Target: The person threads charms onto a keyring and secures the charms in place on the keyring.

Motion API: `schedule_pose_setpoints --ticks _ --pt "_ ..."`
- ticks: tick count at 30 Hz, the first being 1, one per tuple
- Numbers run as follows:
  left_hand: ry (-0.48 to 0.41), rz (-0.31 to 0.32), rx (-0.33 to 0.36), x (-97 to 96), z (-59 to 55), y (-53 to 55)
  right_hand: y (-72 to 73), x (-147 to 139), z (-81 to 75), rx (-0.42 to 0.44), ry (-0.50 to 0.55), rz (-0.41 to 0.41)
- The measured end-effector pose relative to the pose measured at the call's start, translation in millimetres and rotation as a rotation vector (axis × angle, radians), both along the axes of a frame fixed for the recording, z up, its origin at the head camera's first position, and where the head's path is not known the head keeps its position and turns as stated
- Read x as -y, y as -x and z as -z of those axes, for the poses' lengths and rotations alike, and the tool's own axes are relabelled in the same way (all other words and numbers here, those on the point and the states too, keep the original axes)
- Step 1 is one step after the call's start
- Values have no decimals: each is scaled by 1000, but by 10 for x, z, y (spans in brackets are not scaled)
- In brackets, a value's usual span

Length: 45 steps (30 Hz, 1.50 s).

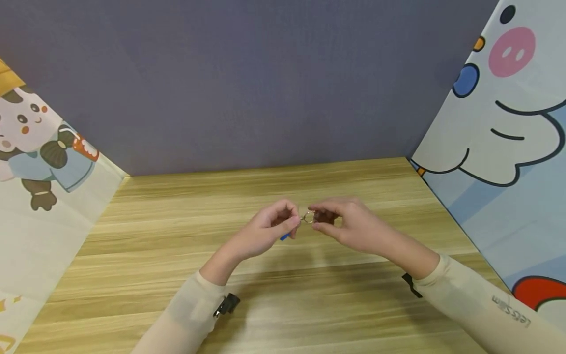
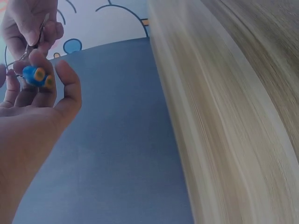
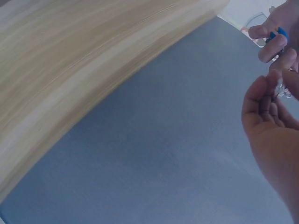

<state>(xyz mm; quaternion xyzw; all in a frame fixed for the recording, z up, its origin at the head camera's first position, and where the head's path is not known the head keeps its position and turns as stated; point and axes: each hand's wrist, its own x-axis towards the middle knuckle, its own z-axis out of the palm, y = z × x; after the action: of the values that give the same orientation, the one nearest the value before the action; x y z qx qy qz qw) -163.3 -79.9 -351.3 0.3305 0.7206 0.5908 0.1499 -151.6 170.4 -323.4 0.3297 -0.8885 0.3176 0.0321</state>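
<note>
Above the wooden table, both hands hold a keychain between them. My left hand [image 1: 264,230] grips its small blue charm [image 1: 284,237], whose blue body and round orange-yellow ends show in the left wrist view, where the charm [image 2: 32,74] lies against the fingers. From the charm a short metal link leads to a thin metal key ring [image 1: 304,219]. On the other side, my right hand [image 1: 355,223] pinches the ring between thumb and fingers. A slim silvery piece [image 2: 45,22] sticks out by the right fingers in the left wrist view; its kind cannot be told.
The wood-grain tabletop [image 1: 177,206] spreads under both forearms. A plain grey-blue panel [image 1: 265,88] stands along the back edge. Cartoon-printed panels flank the table, one at the left [image 1: 53,236] and one at the right [image 1: 482,211]. Black straps circle both sleeved wrists.
</note>
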Motion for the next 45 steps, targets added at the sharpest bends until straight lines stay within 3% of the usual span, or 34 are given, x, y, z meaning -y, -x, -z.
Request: schedule_pose_setpoints --ticks 9,17,23,30,38,45 --pt "126 -107 -54 51 -17 -35 10 -25 18 50 -65 67" --pt "228 -237 -279 62 16 -30 3 -53 62 59 -81 73" --pt "254 -269 -424 67 45 -8 11 -79 89 80 -79 63" --pt "236 -270 -411 76 49 -1 -5 -108 121 107 -75 20" --pt "258 -295 -365 111 1 -32 -9 -112 151 39 -57 50" --pt "334 -292 -478 88 23 -29 -1 -107 196 2 -127 96"
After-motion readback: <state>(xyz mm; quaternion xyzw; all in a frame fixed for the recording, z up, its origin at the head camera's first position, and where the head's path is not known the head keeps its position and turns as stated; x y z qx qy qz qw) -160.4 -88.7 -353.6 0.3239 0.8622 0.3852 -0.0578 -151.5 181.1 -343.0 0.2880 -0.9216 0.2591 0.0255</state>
